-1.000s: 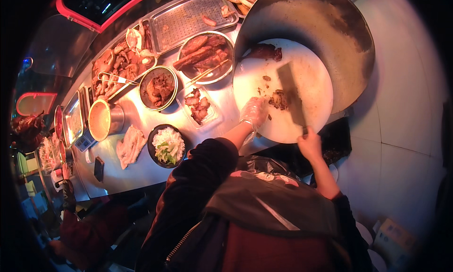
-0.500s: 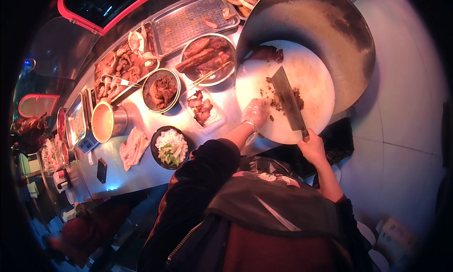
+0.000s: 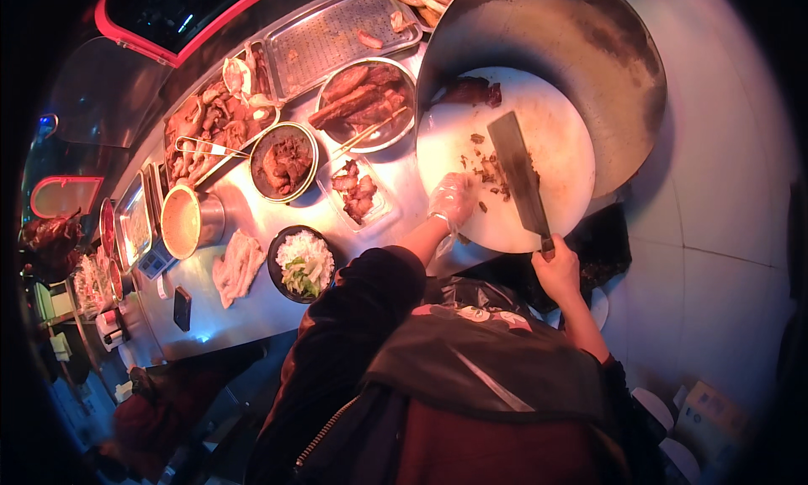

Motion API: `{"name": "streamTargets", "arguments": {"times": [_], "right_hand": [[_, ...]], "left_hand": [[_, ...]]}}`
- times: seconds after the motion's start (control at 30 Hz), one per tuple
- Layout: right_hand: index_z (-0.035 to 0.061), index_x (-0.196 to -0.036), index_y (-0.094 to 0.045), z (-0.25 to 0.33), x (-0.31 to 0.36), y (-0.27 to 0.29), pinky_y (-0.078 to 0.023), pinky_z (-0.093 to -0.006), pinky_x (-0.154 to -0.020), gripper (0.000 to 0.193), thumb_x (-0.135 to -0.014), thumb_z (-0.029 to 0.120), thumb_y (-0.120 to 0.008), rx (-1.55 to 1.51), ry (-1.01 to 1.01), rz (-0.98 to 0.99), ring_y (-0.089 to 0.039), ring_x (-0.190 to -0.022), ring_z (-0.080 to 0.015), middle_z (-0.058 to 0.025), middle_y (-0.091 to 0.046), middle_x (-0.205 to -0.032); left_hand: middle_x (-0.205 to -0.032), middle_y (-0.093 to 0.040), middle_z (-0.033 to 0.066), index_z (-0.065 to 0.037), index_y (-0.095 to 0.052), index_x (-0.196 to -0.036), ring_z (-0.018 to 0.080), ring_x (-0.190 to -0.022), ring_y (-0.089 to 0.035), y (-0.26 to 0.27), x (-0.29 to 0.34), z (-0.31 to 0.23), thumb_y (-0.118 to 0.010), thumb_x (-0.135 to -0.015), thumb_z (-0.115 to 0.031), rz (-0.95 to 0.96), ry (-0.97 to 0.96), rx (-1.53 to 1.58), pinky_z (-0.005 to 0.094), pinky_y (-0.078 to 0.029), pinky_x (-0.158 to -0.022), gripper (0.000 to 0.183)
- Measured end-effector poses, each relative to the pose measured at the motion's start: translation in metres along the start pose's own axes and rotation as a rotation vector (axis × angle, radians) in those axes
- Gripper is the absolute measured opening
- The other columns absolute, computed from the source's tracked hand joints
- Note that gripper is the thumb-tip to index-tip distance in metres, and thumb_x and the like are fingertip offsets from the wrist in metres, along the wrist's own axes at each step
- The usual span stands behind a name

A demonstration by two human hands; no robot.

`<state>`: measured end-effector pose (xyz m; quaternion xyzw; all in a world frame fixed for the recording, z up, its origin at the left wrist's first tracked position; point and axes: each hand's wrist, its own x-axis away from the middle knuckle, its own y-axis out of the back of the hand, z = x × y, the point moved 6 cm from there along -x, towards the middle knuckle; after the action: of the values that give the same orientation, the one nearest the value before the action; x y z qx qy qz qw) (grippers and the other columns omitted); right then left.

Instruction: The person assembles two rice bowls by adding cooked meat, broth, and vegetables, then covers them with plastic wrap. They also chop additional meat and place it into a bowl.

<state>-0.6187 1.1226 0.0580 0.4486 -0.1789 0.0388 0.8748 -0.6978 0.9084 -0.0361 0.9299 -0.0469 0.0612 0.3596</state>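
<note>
My right hand (image 3: 557, 270) is closed round the handle of a cleaver (image 3: 518, 169), whose broad blade slants across a round white chopping board (image 3: 572, 165). Small chopped dark meat bits (image 3: 491, 175) lie mostly left of the blade. In a clear plastic glove, my left hand (image 3: 453, 201) rests at the board's left edge beside the bits; its fingers look bent, but glare and the glove hide their tips. A larger dark piece of roast meat (image 3: 471, 91) lies at the board's far edge. A clear tray of cut meat (image 3: 355, 195) is left of my left hand.
A tall curved metal guard (image 3: 589, 56) rises behind the board. Leftward stand a bowl of rice and greens (image 3: 303, 262), a meat bowl (image 3: 284, 161), a meat plate with chopsticks (image 3: 366, 102), a metal pot (image 3: 192, 222), a cloth (image 3: 238, 268) and a phone (image 3: 182, 308).
The cleaver blade has shifted slightly right, and more chopped bits show on its left. My left hand stays at nearly the same place on the board. The whole view has shifted a little.
</note>
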Motion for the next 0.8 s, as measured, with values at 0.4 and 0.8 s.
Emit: {"name": "streamTargets", "arguments": {"times": [0.4, 0.8], "right_hand": [[0.0027, -0.081, -0.051, 0.0, 0.004, -0.011, -0.047, -0.0395, -0.062, 0.018, -0.07, 0.015, -0.057, -0.047, -0.031, 0.027, -0.06, -0.07, -0.0348, -0.0168, -0.06, -0.069], [0.0014, -0.076, -0.048, -0.061, 0.015, -0.003, -0.043, -0.0315, -0.05, 0.018, -0.069, 0.011, -0.062, -0.338, -0.188, -0.176, -0.054, -0.049, -0.0202, -0.0099, -0.053, -0.056]], "left_hand": [[-0.082, -0.057, 0.017, -0.005, -0.058, -0.078, 0.0324, -0.083, -0.055, -0.007, -0.005, 0.017, -0.056, -0.072, -0.016, 0.031, 0.064, 0.086, 0.0386, -0.044, -0.074, 0.012], [-0.097, -0.059, 0.0172, -0.004, -0.06, -0.096, 0.03, -0.09, -0.057, 0.001, -0.112, -0.025, -0.054, -0.075, -0.015, 0.119, -0.194, -0.537, 0.0362, -0.047, -0.077, 0.024]]}}
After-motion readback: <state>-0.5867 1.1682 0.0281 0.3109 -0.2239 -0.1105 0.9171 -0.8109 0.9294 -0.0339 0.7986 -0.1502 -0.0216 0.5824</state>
